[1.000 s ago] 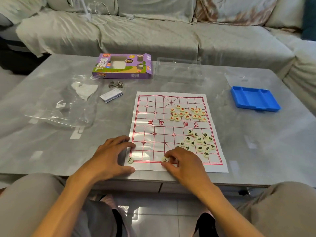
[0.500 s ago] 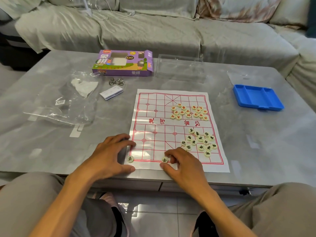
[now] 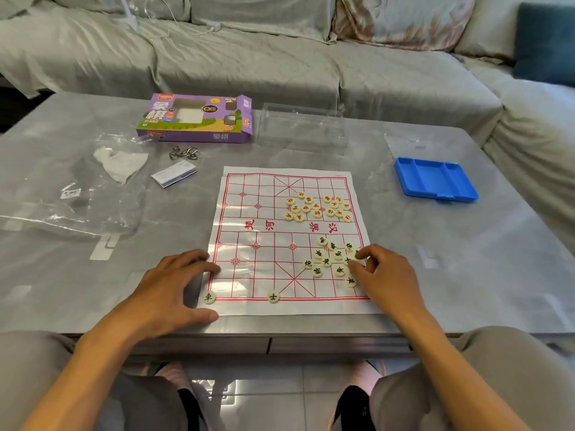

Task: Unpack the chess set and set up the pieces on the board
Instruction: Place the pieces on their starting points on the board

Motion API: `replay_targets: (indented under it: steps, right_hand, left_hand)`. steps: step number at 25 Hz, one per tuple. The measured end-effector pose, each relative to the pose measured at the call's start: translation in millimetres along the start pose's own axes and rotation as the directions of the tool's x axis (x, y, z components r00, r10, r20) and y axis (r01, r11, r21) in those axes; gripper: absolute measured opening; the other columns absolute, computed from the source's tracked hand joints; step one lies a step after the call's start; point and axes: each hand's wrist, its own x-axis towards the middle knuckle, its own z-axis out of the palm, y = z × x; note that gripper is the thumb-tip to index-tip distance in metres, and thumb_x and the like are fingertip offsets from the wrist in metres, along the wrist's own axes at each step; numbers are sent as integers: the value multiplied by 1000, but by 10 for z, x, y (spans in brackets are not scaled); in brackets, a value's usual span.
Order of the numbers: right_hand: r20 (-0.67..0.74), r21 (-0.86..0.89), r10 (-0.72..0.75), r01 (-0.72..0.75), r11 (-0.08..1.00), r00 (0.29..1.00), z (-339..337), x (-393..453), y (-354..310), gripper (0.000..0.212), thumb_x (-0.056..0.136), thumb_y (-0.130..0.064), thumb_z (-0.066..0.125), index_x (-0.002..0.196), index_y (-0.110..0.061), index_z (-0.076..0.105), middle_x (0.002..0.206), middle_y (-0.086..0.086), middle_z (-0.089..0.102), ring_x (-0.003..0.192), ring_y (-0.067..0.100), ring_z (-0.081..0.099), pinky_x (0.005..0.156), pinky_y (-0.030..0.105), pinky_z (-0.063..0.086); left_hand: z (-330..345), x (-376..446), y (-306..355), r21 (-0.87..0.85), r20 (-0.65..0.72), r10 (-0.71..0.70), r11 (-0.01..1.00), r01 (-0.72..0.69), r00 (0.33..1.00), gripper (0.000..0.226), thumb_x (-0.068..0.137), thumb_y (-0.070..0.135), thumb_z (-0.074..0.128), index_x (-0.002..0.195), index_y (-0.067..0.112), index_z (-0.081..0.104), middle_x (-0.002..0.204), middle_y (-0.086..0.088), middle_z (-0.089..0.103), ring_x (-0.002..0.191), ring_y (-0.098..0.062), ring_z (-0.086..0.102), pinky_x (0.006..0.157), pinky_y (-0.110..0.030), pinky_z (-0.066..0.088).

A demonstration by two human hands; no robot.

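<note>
A white paper board with a red grid lies on the grey table. Two black-lettered pieces stand on its near line: one at the left corner, one near the middle. A heap of red-lettered pieces sits on the far right half. A heap of black-lettered pieces sits on the near right half. My left hand rests on the board's left edge with fingers spread. My right hand reaches into the black heap with curled fingertips among the pieces; a pinch is not visible.
Behind the board lie a purple game box and a clear plastic insert. A blue tray sits at the right. A plastic bag, metal rings and a small leaflet lie at the left. A sofa runs along the far side.
My right hand let go of the piece on the near line's middle and moved right to the black heap. My left hand stayed on the board's left edge.
</note>
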Motion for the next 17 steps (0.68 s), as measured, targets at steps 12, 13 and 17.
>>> replay_targets:
  steps: [12, 13, 17]
  right_hand:
    - [33, -213, -112, 117, 970, 993, 70, 240, 19, 34, 86, -50, 59, 109, -26, 64, 114, -7, 67, 87, 12, 60, 74, 25, 49]
    - [-2, -235, -127, 123, 964, 992, 62, 232, -14, 34, 86, -50, 59, 108, -25, 65, 114, -7, 67, 86, 12, 60, 72, 25, 49]
    - [-24, -127, -220, 215, 968, 975, -108, 22, -173, 28, 84, -53, 61, 96, -28, 61, 96, -14, 64, 78, 9, 58, 69, 23, 50]
  left_hand:
    - [22, 32, -22, 12, -13, -4, 1000, 4, 1000, 77, 64, 65, 74, 131, 50, 38, 149, 24, 22, 137, -8, 21, 112, -39, 25]
    - [28, 31, -20, 11, -15, -5, 1000, 5, 1000, 77, 64, 65, 74, 131, 50, 38, 149, 24, 22, 137, -8, 21, 112, -39, 25]
    - [23, 20, -40, 1, 2, -6, 1000, 6, 1000, 81, 57, 76, 64, 129, 52, 37, 149, 25, 22, 137, -8, 21, 111, -39, 25]
